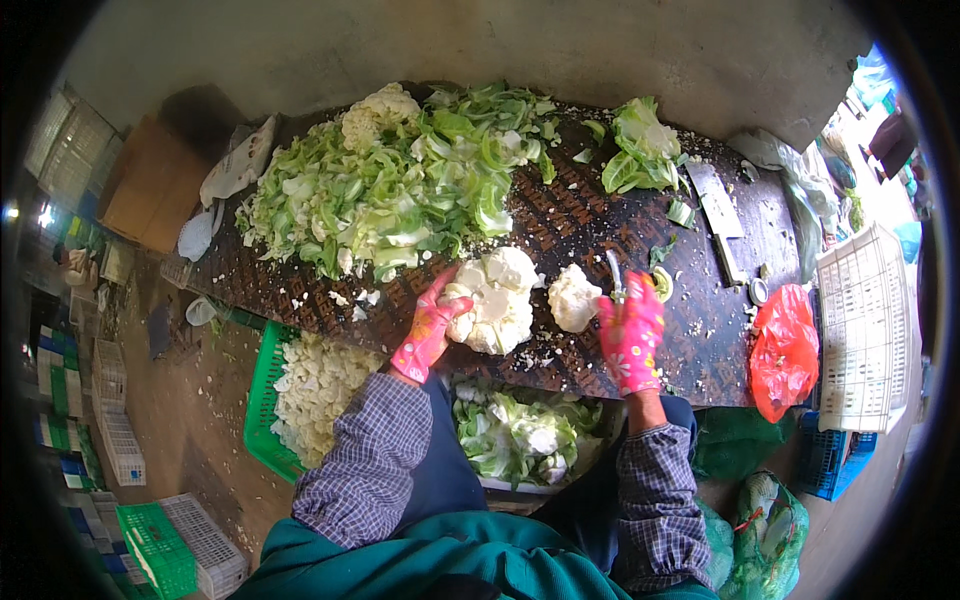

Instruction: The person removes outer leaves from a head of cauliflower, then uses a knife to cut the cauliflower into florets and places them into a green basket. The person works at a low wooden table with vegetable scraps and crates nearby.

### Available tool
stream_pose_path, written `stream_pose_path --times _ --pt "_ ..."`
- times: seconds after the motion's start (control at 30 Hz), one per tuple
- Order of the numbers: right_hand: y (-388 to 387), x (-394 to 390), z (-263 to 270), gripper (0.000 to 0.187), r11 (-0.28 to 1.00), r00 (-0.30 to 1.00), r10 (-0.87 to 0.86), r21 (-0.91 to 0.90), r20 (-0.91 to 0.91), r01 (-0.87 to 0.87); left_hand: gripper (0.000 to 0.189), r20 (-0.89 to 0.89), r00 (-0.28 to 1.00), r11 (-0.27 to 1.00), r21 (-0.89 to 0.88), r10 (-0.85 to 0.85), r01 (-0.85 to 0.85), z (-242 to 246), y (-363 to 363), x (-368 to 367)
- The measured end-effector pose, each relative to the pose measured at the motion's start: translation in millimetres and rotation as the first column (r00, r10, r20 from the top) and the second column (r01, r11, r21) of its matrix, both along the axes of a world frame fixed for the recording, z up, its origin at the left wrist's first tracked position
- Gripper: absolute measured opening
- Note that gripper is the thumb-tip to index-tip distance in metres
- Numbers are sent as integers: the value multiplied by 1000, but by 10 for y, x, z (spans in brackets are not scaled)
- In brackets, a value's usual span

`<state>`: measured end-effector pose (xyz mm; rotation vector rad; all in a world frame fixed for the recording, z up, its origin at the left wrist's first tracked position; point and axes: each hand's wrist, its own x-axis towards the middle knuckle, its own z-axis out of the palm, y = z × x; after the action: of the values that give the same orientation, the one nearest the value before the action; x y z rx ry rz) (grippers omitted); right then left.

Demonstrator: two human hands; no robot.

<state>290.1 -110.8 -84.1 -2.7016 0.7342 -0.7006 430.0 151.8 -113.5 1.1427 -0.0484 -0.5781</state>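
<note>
My left hand, in a pink flowered glove, grips the left side of a trimmed cauliflower head with its cut stem side up, on the dark printed tabletop. My right hand, gloved alike, is closed around a small knife whose curved blade points away from me. Between the hands, close to my right fingers, lies a cauliflower piece. A big heap of cut leaves with another cauliflower on it fills the back left. A leafy piece lies at the back right.
A cleaver lies on the right, near a red plastic bag and a white crate. Below the table's near edge are a green crate of florets and a container of leafy cauliflower. Net bags stand lower right.
</note>
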Motion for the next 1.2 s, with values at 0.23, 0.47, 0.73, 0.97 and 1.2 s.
stream_pose_path --times 0.23,0.47,0.73,0.97,1.2 --pt "531 822 25 73 230 804 453 821 386 -523 67 136 980 988 81 -143 133 151 -19 -23" --pt "35 1140 -261 42 -274 931 107 910 350 -311 71 98 973 977 62 -208 203 115 62 130" --pt "464 1138 -55 82 454 696 680 612 232 -648 71 202 920 940 136 -337 314 181 3 152" --pt "492 1030 -213 43 -4 799 526 940 292 -342 60 399 905 892 449 -147 -53 81 -280 -132" --pt "234 969 -578 39 -390 948 96 888 303 -244 53 -139 968 949 -210 210 -236 -194 -76 202"
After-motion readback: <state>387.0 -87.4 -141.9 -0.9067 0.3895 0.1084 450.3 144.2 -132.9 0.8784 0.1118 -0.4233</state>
